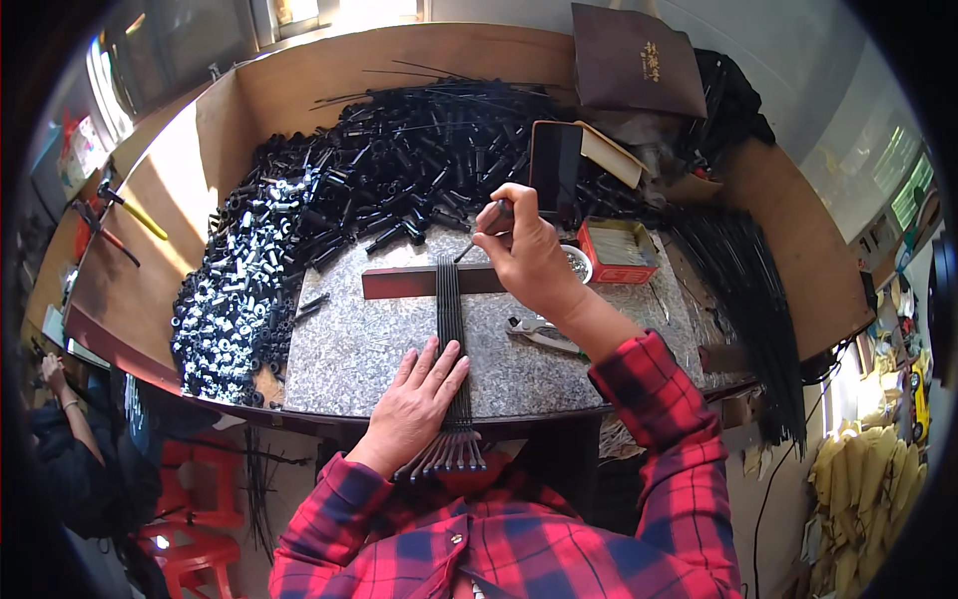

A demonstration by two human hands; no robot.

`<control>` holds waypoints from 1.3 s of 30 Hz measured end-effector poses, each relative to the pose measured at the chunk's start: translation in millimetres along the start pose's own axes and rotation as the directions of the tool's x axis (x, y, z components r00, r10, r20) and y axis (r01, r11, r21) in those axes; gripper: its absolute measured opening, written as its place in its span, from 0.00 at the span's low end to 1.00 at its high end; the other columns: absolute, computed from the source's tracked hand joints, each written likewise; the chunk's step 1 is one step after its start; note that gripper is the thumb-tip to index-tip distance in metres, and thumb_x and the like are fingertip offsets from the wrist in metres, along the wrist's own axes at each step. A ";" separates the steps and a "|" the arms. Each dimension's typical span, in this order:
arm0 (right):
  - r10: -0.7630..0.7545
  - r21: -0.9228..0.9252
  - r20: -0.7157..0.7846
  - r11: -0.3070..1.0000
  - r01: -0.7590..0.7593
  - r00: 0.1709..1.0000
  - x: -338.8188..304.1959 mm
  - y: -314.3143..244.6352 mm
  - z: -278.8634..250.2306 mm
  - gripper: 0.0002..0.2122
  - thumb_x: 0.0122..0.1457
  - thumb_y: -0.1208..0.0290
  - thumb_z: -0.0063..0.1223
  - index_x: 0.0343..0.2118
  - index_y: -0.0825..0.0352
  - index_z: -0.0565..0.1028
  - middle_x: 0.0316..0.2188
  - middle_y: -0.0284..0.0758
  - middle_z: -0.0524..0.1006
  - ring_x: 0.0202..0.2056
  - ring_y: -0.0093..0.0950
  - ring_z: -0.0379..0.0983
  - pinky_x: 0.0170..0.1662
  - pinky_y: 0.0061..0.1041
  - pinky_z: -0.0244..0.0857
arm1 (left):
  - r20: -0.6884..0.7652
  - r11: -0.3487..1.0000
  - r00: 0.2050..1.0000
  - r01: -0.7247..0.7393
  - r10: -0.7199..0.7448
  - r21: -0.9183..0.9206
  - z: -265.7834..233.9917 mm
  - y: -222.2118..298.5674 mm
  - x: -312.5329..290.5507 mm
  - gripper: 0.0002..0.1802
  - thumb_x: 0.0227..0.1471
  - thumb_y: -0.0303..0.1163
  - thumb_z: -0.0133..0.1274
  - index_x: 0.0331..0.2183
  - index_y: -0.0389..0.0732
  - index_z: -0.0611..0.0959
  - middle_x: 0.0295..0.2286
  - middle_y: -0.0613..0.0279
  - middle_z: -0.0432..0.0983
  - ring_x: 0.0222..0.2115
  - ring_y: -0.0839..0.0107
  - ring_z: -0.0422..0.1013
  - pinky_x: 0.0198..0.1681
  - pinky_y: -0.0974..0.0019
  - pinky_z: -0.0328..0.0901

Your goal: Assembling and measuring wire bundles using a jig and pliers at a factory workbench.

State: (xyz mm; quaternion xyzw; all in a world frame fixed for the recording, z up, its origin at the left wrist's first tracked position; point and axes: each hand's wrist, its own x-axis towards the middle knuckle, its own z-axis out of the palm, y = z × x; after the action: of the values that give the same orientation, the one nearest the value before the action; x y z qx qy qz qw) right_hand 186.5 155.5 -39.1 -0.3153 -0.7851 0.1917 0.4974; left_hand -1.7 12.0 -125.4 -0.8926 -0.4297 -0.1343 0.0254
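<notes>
A row of thin black rods [450, 329] lies side by side across a dark flat bar [399, 283] on a speckled stone slab [339, 364]. Fingers stretched out, my left hand [419, 397] rests flat on the rods near the slab's front edge. Below it the rod ends fan out toward my body. My right hand [529, 250] is closed around the handle of a screwdriver-like tool [466, 250]. Its thin dark shaft points down at the rods' far ends, by the bar; whether the tip touches them I cannot tell.
Pliers [547, 335] lie right of the rods. Behind my right wrist are a white bowl [587, 262] of small parts and a red box [621, 272]. A phone [556, 165] stands behind. Black tubes [399, 170] and white-glinting pieces [235, 290] are heaped left; long black rods [743, 290] lie right.
</notes>
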 end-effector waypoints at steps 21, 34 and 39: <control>0.057 -0.136 -0.042 0.989 -0.063 0.997 3.8 11.0 11.0 0.21 0.52 0.79 0.59 0.42 0.66 0.57 0.25 0.36 0.75 0.25 0.24 0.75 0.30 0.22 0.69 | 0.003 0.998 1.000 0.008 -0.007 -0.059 -2.2 -0.9 -0.3 0.33 0.48 0.28 0.44 0.58 0.38 0.63 0.60 0.51 0.54 0.61 0.49 0.49 0.62 0.50 0.47; 0.098 -0.162 -0.062 0.981 -0.107 0.993 9.2 0.9 11.8 0.22 0.51 0.76 0.61 0.40 0.66 0.56 0.23 0.37 0.74 0.25 0.25 0.76 0.30 0.23 0.69 | -0.004 0.994 1.000 0.012 -0.012 -0.107 -5.3 -1.9 -1.7 0.37 0.43 0.30 0.48 0.58 0.38 0.63 0.59 0.50 0.54 0.61 0.49 0.50 0.62 0.48 0.47; 0.082 -0.178 -0.051 0.980 -0.089 0.995 9.1 2.9 13.0 0.22 0.52 0.76 0.61 0.41 0.66 0.56 0.23 0.37 0.75 0.25 0.25 0.76 0.29 0.24 0.68 | -0.007 0.995 1.000 0.009 -0.009 -0.103 -4.6 -2.4 -1.2 0.38 0.42 0.32 0.50 0.58 0.37 0.63 0.59 0.50 0.54 0.61 0.49 0.50 0.62 0.48 0.47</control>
State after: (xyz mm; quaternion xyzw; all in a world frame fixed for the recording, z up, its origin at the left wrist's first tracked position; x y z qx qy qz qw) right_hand 172.8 164.0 -40.5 -0.3965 -0.7739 0.1342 0.4753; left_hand -5.3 11.8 -121.5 -0.8903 -0.4261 -0.1597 -0.0197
